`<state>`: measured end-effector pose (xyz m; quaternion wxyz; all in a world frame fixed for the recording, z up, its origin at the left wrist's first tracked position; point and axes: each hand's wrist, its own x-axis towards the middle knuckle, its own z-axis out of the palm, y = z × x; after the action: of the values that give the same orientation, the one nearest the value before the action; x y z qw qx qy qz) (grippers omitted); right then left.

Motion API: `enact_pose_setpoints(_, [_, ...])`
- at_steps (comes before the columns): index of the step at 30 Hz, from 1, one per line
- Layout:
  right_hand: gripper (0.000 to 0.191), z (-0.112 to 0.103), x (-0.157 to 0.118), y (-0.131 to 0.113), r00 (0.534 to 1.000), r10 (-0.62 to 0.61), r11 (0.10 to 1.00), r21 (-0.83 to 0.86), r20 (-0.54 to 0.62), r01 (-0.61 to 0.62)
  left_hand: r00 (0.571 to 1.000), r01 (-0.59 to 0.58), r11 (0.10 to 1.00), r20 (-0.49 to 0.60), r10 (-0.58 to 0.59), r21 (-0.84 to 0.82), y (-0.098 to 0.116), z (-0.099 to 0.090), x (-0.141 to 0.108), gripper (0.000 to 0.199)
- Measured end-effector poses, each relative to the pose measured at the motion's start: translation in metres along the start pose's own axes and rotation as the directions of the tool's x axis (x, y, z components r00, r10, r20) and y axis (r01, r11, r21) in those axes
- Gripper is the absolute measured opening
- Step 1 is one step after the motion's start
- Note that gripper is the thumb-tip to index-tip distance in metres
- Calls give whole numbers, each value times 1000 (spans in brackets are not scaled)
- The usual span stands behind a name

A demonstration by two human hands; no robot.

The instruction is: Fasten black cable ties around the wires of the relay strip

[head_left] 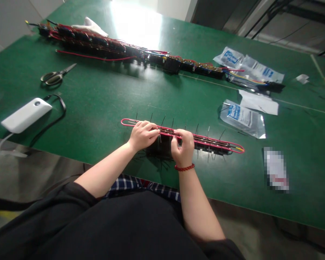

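Note:
A long black assembly (215,144) with a looped red cable (237,150) along it lies across the green table (97,94) near its front edge. Thin black ties stick up from its far side at intervals. My left hand (144,135) is closed on the assembly left of its middle, fingers bent over the red cable. A short way to the right, my right hand (183,146) pinches the same assembly, thumb and fingers around its near side. A red bead bracelet (184,168) is on my right wrist. What lies under my fingertips is hidden.
Scissors (54,77) and a white device (27,115) with cables lie at the left. Bundled black modules with wires (97,43) stretch across the back. Plastic bags (243,119), a white paper (258,102) and a blurred item (276,169) are at the right.

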<state>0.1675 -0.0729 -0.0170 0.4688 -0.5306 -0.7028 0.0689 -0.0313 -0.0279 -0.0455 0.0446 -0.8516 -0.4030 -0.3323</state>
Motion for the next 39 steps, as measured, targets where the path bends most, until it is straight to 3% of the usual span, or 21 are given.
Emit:
enact_pose_setpoints(5, [39,7,2,19,967,23,966,-255,255,44,998,46,998,44,-44,-43,0,0,-1,14])
enact_pose_setpoints(9, [44,13,-1,23,938,52,937,-343,343,73,995,68,995,73,-63,-73,1,-1,-1,14])
enact_pose_setpoints(14, [42,14,-1,22,945,34,928,-361,326,91,995,72,994,75,-66,-77,-1,-10,1,16])
enact_pose_setpoints(19, [40,15,0,23,951,42,926,-369,308,79,979,205,978,0,-205,-34,-17,-22,-8,14])
enact_pose_setpoints(25, [38,17,0,24,962,20,926,-367,272,84,963,269,956,19,-269,-113,-30,-22,-20,12])
enact_pose_setpoints(32, [37,17,0,23,964,26,928,-364,264,75,959,279,939,9,-283,-202,-29,-22,-18,7])
enact_pose_setpoints(39, [37,17,0,21,965,28,923,-378,262,75,962,264,947,-18,-271,-185,-26,-26,-17,3])
